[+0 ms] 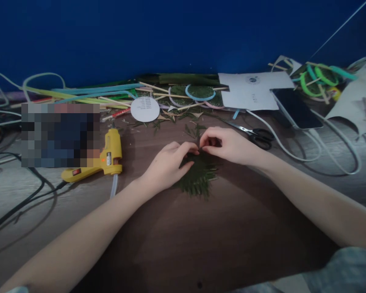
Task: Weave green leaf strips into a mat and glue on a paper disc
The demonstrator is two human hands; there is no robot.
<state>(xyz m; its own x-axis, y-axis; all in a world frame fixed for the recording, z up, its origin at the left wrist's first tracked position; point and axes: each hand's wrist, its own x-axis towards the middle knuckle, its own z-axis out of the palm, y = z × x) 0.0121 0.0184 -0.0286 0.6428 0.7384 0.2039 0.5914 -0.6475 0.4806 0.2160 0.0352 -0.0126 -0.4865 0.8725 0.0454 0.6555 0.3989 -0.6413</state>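
A dark green, needle-leaved sprig lies on the brown table between my hands, its leaves fanning toward me. My left hand holds its left side, the thumb low over the leaves and the fingers curled near the top. With thumb and fingertips pinched together, my right hand grips the sprig near its upper end, close to the left fingertips. What exactly lies between the right fingertips is hidden. Black-handled scissors rest just beyond my right wrist.
A yellow glue gun with a glue stick lies at left, beside a blurred-out patch. Behind are a round white paper, sticks, pipe cleaners, leaf scraps and a white sheet. A phone with a white cable is at right.
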